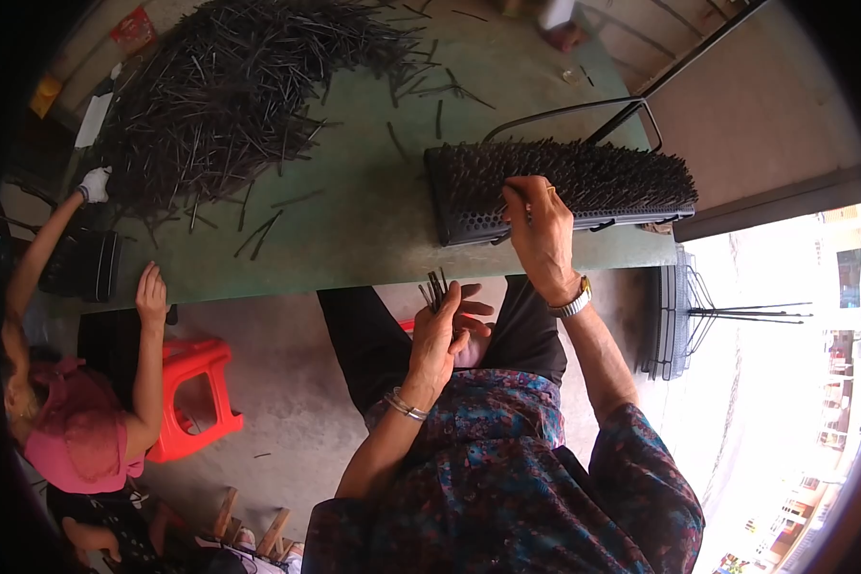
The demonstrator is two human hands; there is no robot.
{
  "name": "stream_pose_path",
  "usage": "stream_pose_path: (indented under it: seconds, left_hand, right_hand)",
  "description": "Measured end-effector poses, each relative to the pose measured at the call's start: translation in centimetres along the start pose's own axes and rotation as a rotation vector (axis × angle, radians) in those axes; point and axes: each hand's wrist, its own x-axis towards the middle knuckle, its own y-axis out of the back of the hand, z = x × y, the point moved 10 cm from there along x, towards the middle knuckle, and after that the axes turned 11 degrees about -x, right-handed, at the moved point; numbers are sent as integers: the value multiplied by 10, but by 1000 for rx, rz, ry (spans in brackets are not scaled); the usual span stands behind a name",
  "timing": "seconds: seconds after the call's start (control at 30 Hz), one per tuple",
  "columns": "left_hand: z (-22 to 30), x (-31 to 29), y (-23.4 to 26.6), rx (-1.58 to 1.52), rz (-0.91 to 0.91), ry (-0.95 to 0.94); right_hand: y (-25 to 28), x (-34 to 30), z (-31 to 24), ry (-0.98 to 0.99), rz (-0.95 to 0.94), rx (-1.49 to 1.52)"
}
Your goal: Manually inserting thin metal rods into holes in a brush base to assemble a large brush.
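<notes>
A long black perforated rack (pixel 469 228) lies along the right part of the green table, bristling with short dark sticks (pixel 603 172) that stand up from its holes. My right hand (pixel 542 239) is over its near side, thumb and fingers pinched together at the holes; what is between the fingertips is hidden. Below the table edge, my left hand (pixel 438 335) holds several thin dark sticks (pixel 434 289), their ends poking up past the thumb. A big heap of the same kind of sticks (pixel 230 96) covers the far left of the table.
Loose sticks (pixel 258 234) are scattered on the green table (pixel 354 230). At left, a co-worker's gloved hand (pixel 96 184) touches the heap's edge and a bare hand (pixel 150 295) rests on the table. A red stool (pixel 196 397) stands below; a wire rack (pixel 674 316) is at right.
</notes>
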Motion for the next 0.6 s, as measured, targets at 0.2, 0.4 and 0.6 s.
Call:
stream_pose_path:
  seconds: [0.2, 0.4, 0.6]
  left_hand:
    - [6, 3, -6, -121, -26, -124]
    - [1, 4, -9, -172, -100, -88]
    - [1, -2, -7, -142, -41, -38]
  right_hand:
    - [-7, 10, 3, -6, -76, 46]
    - [-12, 14, -1, 57, -129, -43]
    - [-21, 7, -14, 106, -101, -133]
